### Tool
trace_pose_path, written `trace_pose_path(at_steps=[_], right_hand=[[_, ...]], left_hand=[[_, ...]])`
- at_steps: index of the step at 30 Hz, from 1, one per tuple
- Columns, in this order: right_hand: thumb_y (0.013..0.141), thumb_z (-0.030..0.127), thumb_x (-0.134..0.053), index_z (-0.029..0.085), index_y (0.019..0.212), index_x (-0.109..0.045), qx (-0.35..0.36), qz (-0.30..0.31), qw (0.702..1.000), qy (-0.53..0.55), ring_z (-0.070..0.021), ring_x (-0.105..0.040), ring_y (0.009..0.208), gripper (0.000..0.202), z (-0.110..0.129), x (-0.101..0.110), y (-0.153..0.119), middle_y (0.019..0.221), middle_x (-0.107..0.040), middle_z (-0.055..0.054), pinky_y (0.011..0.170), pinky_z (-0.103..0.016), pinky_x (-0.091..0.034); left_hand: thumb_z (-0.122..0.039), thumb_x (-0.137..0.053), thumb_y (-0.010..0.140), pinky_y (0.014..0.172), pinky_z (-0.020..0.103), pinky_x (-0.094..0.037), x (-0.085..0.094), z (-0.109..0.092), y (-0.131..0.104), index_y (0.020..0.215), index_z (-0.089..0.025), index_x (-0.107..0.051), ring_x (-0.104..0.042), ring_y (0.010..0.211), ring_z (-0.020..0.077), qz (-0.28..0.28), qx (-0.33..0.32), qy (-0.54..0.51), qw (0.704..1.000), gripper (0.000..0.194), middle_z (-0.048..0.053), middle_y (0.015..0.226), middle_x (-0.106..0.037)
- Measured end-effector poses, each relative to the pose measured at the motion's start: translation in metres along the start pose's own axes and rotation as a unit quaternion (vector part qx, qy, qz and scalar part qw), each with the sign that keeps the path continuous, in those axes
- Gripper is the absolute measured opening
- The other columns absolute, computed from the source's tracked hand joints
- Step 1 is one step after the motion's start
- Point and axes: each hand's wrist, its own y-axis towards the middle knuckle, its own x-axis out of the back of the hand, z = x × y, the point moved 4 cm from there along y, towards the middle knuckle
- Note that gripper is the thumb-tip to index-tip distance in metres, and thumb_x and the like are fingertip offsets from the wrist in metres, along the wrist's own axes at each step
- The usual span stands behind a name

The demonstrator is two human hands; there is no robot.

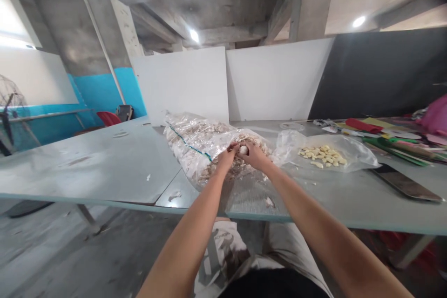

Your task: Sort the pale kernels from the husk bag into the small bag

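Note:
Between my two hands is a whitish garlic bulb (243, 150), partly covered by fingers. My left hand (227, 156) is closed at its left side, fingertips pressed in. From the right, my right hand (254, 154) curls its fingers around the same bulb. Both hands are over the mouth of a large clear plastic bag (185, 149) full of papery, pale brown garlic skins (256, 139). Off to the right, peeled garlic cloves (323, 154) lie in a pile on another clear plastic bag (359, 151).
The grey table (87, 163) carries scraps of skin near its front edge. A dark flat slab (407, 182) lies at the right, beside coloured sheets and strips (398, 142) and a pink bag (436, 114). White panels (279, 79) stand along the back edge.

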Motion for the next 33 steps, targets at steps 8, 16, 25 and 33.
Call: trace_pose_path(at_steps=[8, 16, 25, 33], right_hand=[[0.071, 0.024, -0.050, 0.016, 0.114, -0.047, 0.009, 0.063, 0.989, -0.132, -0.0251, -0.059, 0.087, 0.044, -0.009, -0.003, -0.007, 0.095, -0.063, -0.011, 0.067, -0.029, -0.040], [0.073, 0.029, -0.052, 0.016, 0.107, -0.051, -0.074, 0.050, 0.983, -0.161, -0.0263, -0.060, 0.084, 0.036, -0.016, -0.001, -0.009, 0.090, -0.064, -0.013, 0.066, -0.031, -0.040], [0.081, 0.046, -0.041, 0.020, 0.110, -0.048, -0.075, -0.035, 0.996, -0.027, -0.0178, -0.054, 0.063, 0.039, -0.030, 0.017, -0.011, 0.069, -0.059, -0.002, 0.062, -0.028, -0.039], [0.084, 0.038, -0.033, 0.017, 0.108, -0.049, -0.029, -0.075, 0.995, 0.053, -0.0158, -0.053, 0.069, 0.036, -0.027, 0.008, -0.007, 0.076, -0.059, -0.003, 0.068, -0.027, -0.041]], left_hand=[[-0.045, -0.041, 0.082, 0.065, 0.025, -0.038, -0.005, -0.018, -0.015, 0.077, -0.017, -0.059, -0.055, 0.072, 0.0167, 0.115, -0.123, 0.184, 0.968, 0.033, 0.004, 0.072, -0.062], [-0.037, -0.039, 0.084, 0.058, 0.023, -0.034, -0.017, -0.030, -0.021, 0.060, -0.016, -0.052, -0.047, 0.059, 0.0131, 0.150, -0.171, 0.149, 0.962, 0.035, 0.000, 0.057, -0.051], [-0.037, -0.045, 0.081, 0.067, 0.027, -0.039, 0.004, -0.021, -0.016, 0.081, -0.020, -0.064, -0.056, 0.073, 0.0194, 0.032, -0.118, 0.290, 0.949, 0.026, 0.006, 0.074, -0.064], [-0.040, -0.042, 0.083, 0.078, 0.031, -0.040, -0.003, -0.013, -0.011, 0.079, -0.018, -0.066, -0.059, 0.082, 0.0211, 0.078, -0.102, 0.271, 0.954, 0.033, 0.009, 0.079, -0.065]])
